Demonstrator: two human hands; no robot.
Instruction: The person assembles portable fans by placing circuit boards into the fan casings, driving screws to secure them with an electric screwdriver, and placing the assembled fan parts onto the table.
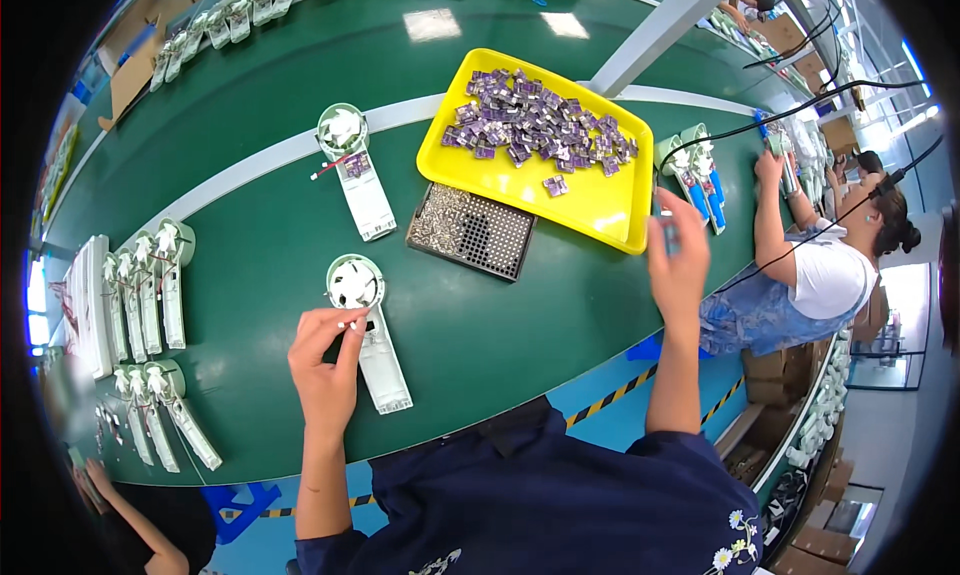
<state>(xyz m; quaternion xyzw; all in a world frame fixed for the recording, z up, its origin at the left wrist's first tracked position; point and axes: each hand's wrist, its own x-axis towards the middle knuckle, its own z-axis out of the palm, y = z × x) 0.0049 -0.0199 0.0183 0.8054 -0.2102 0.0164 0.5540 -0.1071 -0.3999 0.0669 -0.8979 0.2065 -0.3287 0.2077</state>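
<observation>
Between thumb and fingertips my left hand (325,353) pinches a small white connector (349,325). It is at the neck of a pale green and white handheld fan housing (385,370), which lies open on the green table with its round head (355,281) away from me. My right hand (680,247) is raised at the right edge of the yellow tray (638,210), fingers curled round a slim dark thing that I cannot make out. Many small purple circuit boards (535,115) lie in the tray. A second open fan housing (367,203), with a purple board and red wire, lies farther off.
A black-rimmed screw tray (470,230) sits under the yellow tray's near edge. Fan housings stand in rows at the left (150,285). Two with blue parts (700,180) lie at the right. A metal post (655,35) rises behind the tray. A co-worker (820,265) works at the right.
</observation>
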